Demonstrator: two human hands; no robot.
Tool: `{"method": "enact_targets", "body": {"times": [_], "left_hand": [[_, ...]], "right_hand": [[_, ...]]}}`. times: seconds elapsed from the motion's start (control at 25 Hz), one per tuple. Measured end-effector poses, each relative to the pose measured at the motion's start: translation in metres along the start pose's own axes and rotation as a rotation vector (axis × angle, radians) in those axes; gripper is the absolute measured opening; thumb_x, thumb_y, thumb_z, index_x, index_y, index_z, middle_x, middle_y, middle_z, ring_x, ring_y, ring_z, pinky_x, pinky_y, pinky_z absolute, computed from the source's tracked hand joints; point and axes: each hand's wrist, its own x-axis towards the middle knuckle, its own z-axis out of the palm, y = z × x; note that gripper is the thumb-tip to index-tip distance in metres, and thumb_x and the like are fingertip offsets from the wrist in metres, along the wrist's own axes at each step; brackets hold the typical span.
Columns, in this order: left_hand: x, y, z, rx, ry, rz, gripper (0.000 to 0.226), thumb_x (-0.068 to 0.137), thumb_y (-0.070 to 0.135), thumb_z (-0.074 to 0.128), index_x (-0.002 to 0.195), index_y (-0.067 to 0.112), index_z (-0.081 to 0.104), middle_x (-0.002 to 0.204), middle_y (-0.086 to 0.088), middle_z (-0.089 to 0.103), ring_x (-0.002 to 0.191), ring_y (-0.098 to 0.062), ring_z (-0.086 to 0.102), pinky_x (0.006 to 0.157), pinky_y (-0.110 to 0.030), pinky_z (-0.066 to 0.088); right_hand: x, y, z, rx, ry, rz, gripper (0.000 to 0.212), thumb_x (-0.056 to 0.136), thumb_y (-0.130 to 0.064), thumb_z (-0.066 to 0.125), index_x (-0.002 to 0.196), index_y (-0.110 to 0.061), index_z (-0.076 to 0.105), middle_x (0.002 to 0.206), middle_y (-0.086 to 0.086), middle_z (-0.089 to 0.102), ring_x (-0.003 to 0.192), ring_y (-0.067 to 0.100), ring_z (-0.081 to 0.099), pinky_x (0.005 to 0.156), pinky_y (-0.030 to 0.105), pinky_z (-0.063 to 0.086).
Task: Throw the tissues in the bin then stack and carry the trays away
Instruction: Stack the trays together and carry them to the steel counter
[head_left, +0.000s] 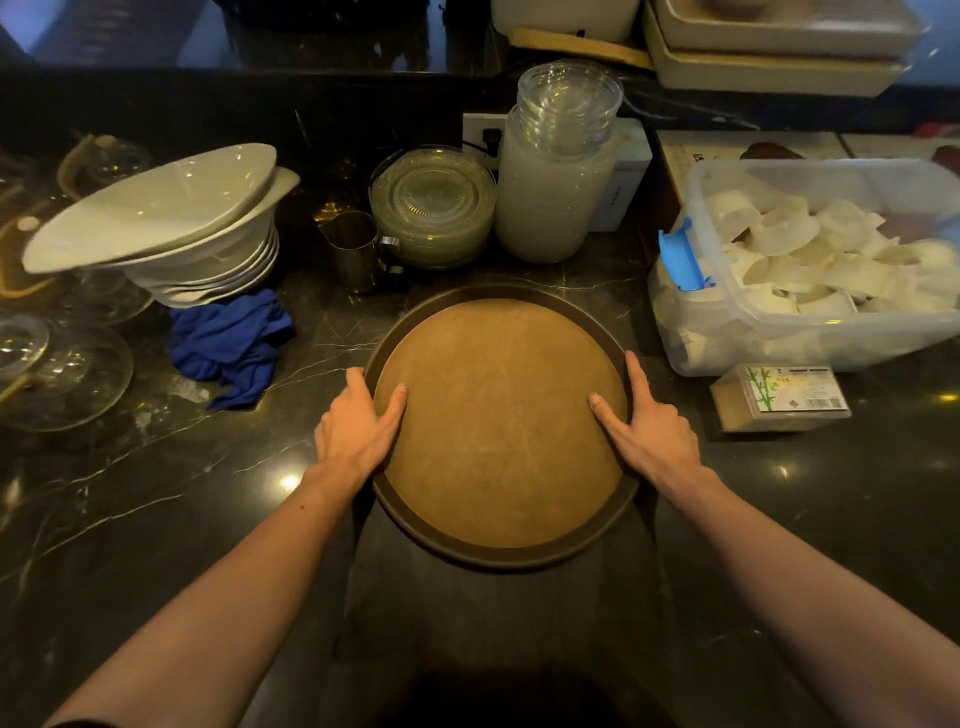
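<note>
Two bare forearms, no sleeves to the elbows, no rings or watch, dark grey apron (498, 623) below

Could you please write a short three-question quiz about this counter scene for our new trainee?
1. True or false: the round tray has tissues lying on it.
2. Which item lies left of the tray? A) blue cloth B) a red cloth C) a green sponge
3. Fill in: the left hand and right hand grip the tray at its opposite ____.

Key:
1. False; its surface is bare.
2. A
3. Rims (sides); thumbs lie on top of the tray, fingers along its edge.
</note>
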Motion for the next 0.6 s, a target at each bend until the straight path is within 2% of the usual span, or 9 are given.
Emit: {"method": "enact_targets", "body": {"times": [0.16, 0.32, 0.44, 0.6], "left_hand": [[-0.016, -0.011, -0.005, -0.065, -0.015, 0.030, 0.072, 0.079, 0.075, 0.039, 0.123, 0.018, 0.038, 0.113, -0.010, 0.063, 0.094, -0.027, 0.061, 0.075, -0.040, 0.049], [-0.028, -0.022, -0.020, -0.115, -0.041, 0.056, 0.075, 0.080, 0.071, 0.047, 0.129, 0.014, 0.042, 0.116, -0.012, 0.063, 0.096, -0.025, 0.061, 0.081, -0.042, 0.052], [-0.035, -0.022, -0.037, -0.140, -0.008, 0.119, 0.073, 0.080, 0.068, 0.052, 0.129, 0.013, 0.044, 0.115, -0.011, 0.063, 0.087, -0.016, 0.054, 0.074, -0.035, 0.048], [-0.041, -0.013, -0.073, -0.201, 0.014, 0.205, 0.076, 0.075, 0.069, 0.058, 0.127, 0.014, 0.047, 0.114, -0.009, 0.063, 0.085, -0.014, 0.052, 0.072, -0.033, 0.045]], "right_hand": [[-0.026, 0.001, -0.003, 0.066, -0.006, 0.025, 0.087, 0.073, -0.090, 0.029, 0.145, -0.056, -0.007, 0.131, 0.016, 0.059, 0.111, 0.039, 0.060, 0.093, 0.054, 0.049], [-0.053, -0.002, -0.009, 0.054, 0.022, 0.035, 0.088, 0.071, -0.090, 0.030, 0.145, -0.056, 0.000, 0.132, 0.016, 0.058, 0.112, 0.039, 0.059, 0.094, 0.053, 0.048], [-0.075, -0.007, -0.019, 0.060, 0.070, 0.022, 0.089, 0.071, -0.091, 0.030, 0.146, -0.053, 0.001, 0.129, 0.014, 0.061, 0.108, 0.036, 0.062, 0.091, 0.049, 0.051], [-0.099, -0.016, -0.041, 0.068, 0.177, -0.006, 0.090, 0.069, -0.092, 0.029, 0.146, -0.052, 0.006, 0.127, 0.014, 0.062, 0.107, 0.037, 0.062, 0.090, 0.049, 0.051]]}}
